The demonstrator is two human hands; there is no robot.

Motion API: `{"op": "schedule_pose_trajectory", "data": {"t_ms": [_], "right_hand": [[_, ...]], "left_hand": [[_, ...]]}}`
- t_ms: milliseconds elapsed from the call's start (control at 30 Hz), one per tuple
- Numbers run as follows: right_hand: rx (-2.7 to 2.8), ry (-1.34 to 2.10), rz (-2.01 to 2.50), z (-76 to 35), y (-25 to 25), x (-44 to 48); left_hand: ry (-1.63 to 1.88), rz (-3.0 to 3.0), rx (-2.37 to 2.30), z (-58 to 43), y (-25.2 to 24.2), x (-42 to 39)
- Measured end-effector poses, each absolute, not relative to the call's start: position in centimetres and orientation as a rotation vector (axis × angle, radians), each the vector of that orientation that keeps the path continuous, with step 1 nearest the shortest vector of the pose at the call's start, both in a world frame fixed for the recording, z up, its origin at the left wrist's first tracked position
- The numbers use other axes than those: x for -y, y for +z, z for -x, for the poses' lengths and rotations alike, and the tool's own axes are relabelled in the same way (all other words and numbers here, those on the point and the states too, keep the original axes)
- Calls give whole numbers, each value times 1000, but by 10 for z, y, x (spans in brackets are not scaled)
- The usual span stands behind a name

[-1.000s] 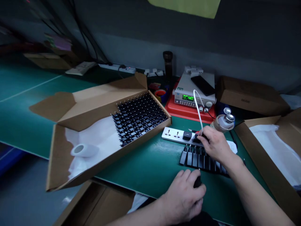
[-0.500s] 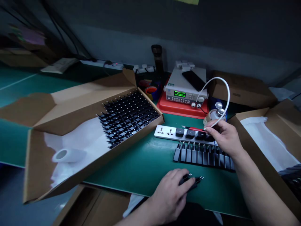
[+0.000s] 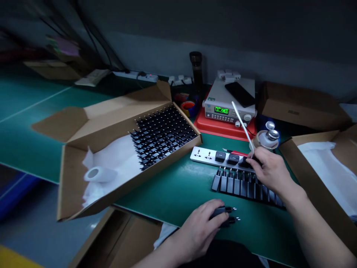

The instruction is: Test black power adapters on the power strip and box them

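Observation:
My left hand (image 3: 199,229) rests on the green mat near the front edge, closed on two black plug adapters (image 3: 226,216) whose pins point right. My right hand (image 3: 269,169) pinches the end of a white cable (image 3: 242,124) at an adapter plugged into the white power strip (image 3: 208,155). Three black adapters sit in the strip. A row of several black adapters (image 3: 245,186) lies on the mat just in front of the strip, under my right wrist. The cable runs back to a grey tester with a green display (image 3: 228,108).
An open cardboard box (image 3: 92,149) at left holds several rows of black adapters (image 3: 163,136), white foam and a tape roll (image 3: 99,174). The tester sits on a red tray with a phone on top. Another open box (image 3: 320,175) stands at right; a small bottle (image 3: 264,138) is behind the strip.
My right hand has moved the white cable end along the strip, its loop now straightened. My left hand has shifted the two adapters so their pins show. The camera has swung.

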State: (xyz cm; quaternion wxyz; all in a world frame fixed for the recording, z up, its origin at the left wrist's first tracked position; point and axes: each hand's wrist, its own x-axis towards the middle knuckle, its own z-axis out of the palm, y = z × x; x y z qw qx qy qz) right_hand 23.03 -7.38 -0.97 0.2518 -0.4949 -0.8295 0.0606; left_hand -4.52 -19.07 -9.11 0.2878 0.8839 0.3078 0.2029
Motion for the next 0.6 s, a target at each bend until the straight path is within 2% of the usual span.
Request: {"op": "schedule_pose_trajectory", "data": {"t_ms": [133,300,400,600], "right_hand": [[2303,152,1350,-231,-13,71],[2273,176,1336,-231,-14,72],[2248,175,1342,-231,-15,72],[2263,150,1336,-232,-16,74]], "left_hand": [[751,-2333,-791,76,-84,181],[930,-2505,-1036,115,-44,119],[720,-2687,-1114,115,-20,67],[120,-2887,-798,75,14,8]]}}
